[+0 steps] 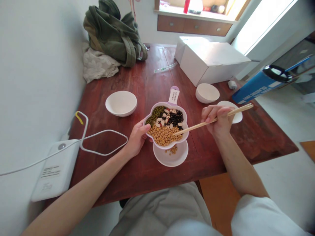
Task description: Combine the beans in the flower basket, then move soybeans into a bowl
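Note:
My left hand [137, 137] grips the left rim of a flower-shaped dish [185, 115] with a short labelled handle. Inside it lie soybeans [161, 135], green mung beans [157, 113], black beans [176, 118] and pale peanuts or seeds [161, 123]. The dish is over a white bowl [169, 161] that has a few soybeans at its bottom. My right hand [218, 119] is closed around a pair of wooden chopsticks [197, 126], whose tips reach into the soybeans at the dish's right side.
White bowls stand at left [121, 104] and right [207, 93], with a white dish [235, 114] behind my right hand. A white box [211, 60], blue canister [261, 84], green bag [115, 36] and power bank [57, 170] with a white cable [105, 131] lie around.

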Motion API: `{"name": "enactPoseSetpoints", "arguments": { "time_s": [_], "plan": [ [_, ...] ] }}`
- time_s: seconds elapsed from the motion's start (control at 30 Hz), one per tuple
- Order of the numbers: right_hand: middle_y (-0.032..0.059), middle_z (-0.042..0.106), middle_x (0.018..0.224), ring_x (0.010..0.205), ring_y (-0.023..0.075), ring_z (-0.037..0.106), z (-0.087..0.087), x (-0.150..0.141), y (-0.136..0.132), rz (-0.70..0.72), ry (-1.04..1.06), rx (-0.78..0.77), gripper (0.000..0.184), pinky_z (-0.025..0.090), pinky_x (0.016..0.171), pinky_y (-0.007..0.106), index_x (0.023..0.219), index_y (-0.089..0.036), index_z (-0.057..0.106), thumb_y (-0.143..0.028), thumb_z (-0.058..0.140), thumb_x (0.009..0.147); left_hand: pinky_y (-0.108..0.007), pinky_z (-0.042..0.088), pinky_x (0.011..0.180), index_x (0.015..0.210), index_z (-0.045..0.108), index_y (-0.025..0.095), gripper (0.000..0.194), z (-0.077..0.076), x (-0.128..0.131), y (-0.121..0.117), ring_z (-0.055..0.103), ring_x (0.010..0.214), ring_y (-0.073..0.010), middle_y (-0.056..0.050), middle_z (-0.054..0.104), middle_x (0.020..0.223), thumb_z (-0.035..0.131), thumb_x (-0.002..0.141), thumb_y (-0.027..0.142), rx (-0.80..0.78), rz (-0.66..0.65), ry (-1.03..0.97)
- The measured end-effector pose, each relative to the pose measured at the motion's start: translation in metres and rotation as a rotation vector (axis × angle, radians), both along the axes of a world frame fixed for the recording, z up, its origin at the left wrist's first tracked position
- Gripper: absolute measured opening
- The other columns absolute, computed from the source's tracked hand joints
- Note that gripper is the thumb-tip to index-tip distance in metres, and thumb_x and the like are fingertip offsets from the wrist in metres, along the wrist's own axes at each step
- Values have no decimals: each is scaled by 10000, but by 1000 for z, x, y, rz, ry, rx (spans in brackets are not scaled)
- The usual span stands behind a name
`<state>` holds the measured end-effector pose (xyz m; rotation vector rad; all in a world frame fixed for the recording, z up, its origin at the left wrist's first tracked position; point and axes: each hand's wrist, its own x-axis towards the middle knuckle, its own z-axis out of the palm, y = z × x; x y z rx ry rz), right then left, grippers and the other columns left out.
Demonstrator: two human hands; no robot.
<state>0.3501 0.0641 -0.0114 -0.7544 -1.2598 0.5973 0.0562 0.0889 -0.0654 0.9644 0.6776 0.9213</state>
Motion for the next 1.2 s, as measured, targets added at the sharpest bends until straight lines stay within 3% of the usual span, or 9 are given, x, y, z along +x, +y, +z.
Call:
{"name": "enactPoseSetpoints", "arguments": {
  "time_s": [0.3, 0.43, 0.6, 0.73, 0.93, 1.2],
  "plan": [
    [2, 495, 403, 337, 143, 463, 8, 6, -2, -111, -25, 147, 646, 292, 360, 316, 487, -254, 641, -597, 765, 1019, -268, 464, 531, 1267, 780, 174, 541, -1, 1, 1, 661, 681, -184, -103, 822, 1067, 797, 901, 571, 18, 0, -16],
    [2, 505, 399, 326, 144, 493, 13, 5, -6, -78, -92, 167, 682, 296, 357, 306, 482, -229, 617, -611, 737, 1035, -253, 476, 532, 1276, 782, 164, 569, -2, 0, 1, 650, 677, -171, -94, 821, 1043, 812, 884, 575, 11, 13, 8],
    [5, 512, 410, 348, 149, 509, 15, 4, -9, 0, -121, 101, 645, 314, 365, 302, 510, -213, 659, -599, 770, 1015, -247, 478, 524, 1307, 776, 163, 606, 1, 1, 1, 642, 670, -163, -93, 818, 1048, 826, 872, 581, 10, 11, 9],
    [31, 602, 474, 368, 141, 523, 12, 4, -12, 83, -129, 12, 594, 280, 342, 285, 563, -201, 717, -602, 794, 995, -255, 469, 520, 1320, 778, 175, 607, 2, 2, 0, 633, 652, -157, -98, 825, 1093, 830, 872, 582, 11, 23, 6],
    [59, 718, 591, 371, 104, 524, 3, -1, -13, 141, -130, -73, 579, 276, 329, 251, 612, -188, 751, -574, 743, 1042, -274, 483, 545, 1287, 787, 169, 560, -5, 0, 2, 676, 690, -190, -95, 823, 1040, 797, 900, 574, 24, 16, 11],
    [46, 719, 601, 374, 87, 522, -12, -15, -11, 214, -54, -185, 522, 317, 325, 218, 669, -196, 818, -580, 772, 1020, -293, 498, 554, 1252, 794, 167, 553, -3, 2, 3, 674, 682, -196, -99, 805, 1030, 808, 893, 587, 33, 28, 12]
  ]
}}
